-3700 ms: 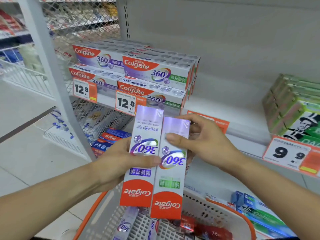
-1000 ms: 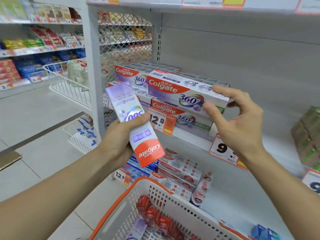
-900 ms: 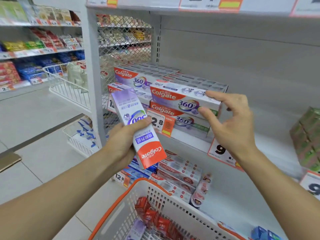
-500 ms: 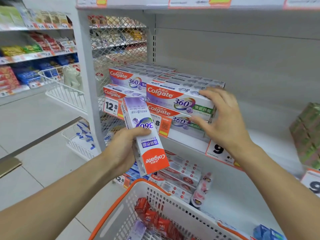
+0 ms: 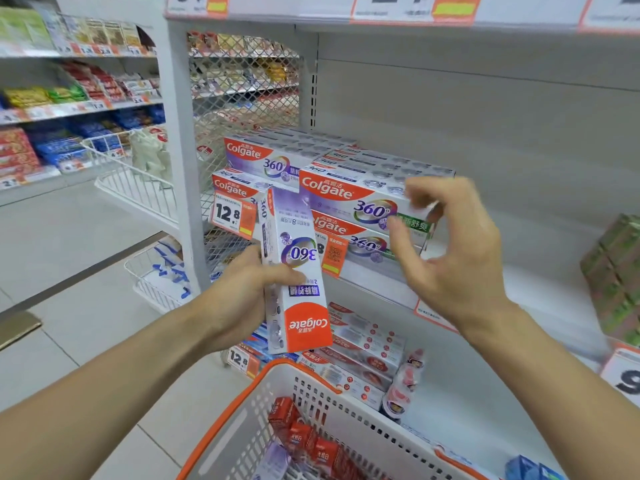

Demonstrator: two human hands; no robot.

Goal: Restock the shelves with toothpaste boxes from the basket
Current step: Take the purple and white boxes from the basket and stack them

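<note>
One box is left in my hands now. A few seconds ago I held two of them upright side by side above the basket; since then my right hand (image 5: 453, 251) has carried the green-labelled one up and laid it on top of the right-hand stack (image 5: 367, 206) at the centre of the frame. That hand now hangs just in front of the stack, fingers curled but parted, nothing between them, blurred as it comes away; half a second ago it was still flat against that top box. So I judge one placement finished, and the box sits square with the one beneath it.

My left hand (image 5: 242, 296) is wrapped around the lower half of the remaining toothpaste box (image 5: 294, 268), held upright and upside down at centre frame, just in front of the price tags (image 5: 233, 214). Its purple label matches the left-hand stack (image 5: 263, 161), so that is where I reckon it belongs.

Along the bottom edge, the basket (image 5: 311, 386) still holds red boxes (image 5: 304, 438) and at least one purple one, so plenty of restocking remains.
</note>
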